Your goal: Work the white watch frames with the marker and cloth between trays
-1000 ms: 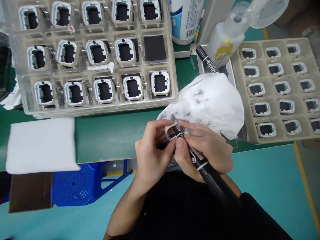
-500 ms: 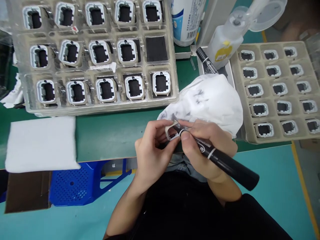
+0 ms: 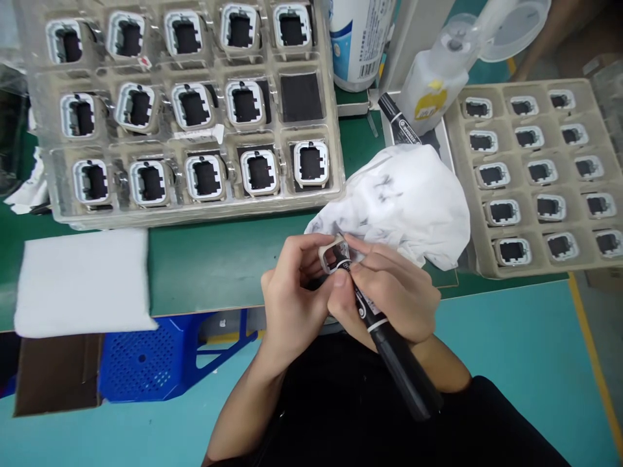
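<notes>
Gripping a beige frame [image 3: 333, 244] in the left hand [image 3: 294, 295] and, at its opening, a black marker [image 3: 389, 340] in the right hand [image 3: 392, 292], near the bench [image 3: 209, 266] edge, apparently mid-marking, with no telling finished from unfinished among the seated frames [image 3: 326, 165] in left tray [image 3: 195, 211] and right tray [image 3: 530, 269].

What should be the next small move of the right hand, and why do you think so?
Probably the right hand should guide the black marker gently along the inner edge of the small beige frame. The left hand pinches this frame, and the marker's front end points into its opening; whether the tip touches is too small to tell.
</notes>
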`<state>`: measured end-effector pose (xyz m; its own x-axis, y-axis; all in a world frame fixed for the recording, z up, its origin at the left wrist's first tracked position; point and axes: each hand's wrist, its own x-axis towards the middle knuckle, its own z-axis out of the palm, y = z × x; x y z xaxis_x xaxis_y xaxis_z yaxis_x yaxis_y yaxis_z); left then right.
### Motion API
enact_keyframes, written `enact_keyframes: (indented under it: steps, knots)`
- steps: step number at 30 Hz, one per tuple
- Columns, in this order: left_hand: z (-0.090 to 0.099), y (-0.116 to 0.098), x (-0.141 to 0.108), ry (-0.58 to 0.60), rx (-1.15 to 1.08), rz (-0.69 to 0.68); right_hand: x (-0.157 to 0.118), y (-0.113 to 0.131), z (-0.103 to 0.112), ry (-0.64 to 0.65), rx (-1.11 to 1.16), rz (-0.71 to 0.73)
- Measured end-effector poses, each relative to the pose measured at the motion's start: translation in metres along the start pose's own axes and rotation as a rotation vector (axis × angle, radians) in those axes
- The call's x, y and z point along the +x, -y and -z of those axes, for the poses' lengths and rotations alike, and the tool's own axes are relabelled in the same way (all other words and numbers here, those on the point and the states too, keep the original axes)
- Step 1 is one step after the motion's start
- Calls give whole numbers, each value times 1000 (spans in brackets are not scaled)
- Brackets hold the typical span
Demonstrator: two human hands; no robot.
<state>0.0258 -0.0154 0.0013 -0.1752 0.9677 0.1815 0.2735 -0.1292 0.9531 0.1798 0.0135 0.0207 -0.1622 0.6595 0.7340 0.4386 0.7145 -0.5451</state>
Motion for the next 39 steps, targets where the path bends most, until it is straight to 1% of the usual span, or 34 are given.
enact_keyframes:
  steps: [4, 6, 10, 13, 16, 19, 23, 25, 29, 31, 33, 37, 39]
  knots:
    - [-2, 6, -3, 7, -38, 40, 1, -7, 4, -32, 95, -155]
    - [-3, 7, -3, 19, -71, 65, 1, -10, 5, -25, 116, -176]
    - [-2, 5, -2, 20, -72, 68, 1, -9, 3, -34, 69, -66]
    - [-2, 2, -1, 2, -36, 27, 0, -7, -1, -30, 7, 8]
    - [-3, 0, -1, -12, -15, -11, 0, -6, -3, -30, -12, 29]
    - [-3, 0, -1, -12, 7, -6, -1, -4, -6, -62, -34, 35]
    - [-3, 1, -2, -13, 12, -9, -3, -3, -8, -47, -75, 76]
    - [-3, 2, -2, -10, -12, 4, -2, -4, -6, -51, -36, 20]
    - [-4, 5, -2, 24, -68, 53, 2, -10, 2, -44, 134, -196]
    - [-3, 7, -1, 33, -93, 68, 3, -12, 5, -34, 207, -255]
    - [-3, 7, -1, 24, -98, 61, 4, -12, 5, -28, 201, -239]
    - [-4, 6, 0, -18, -84, 14, 1, -12, 0, -37, 113, -85]
    - [-5, 6, 0, -35, -73, -1, -1, -12, -3, -70, 96, -48]
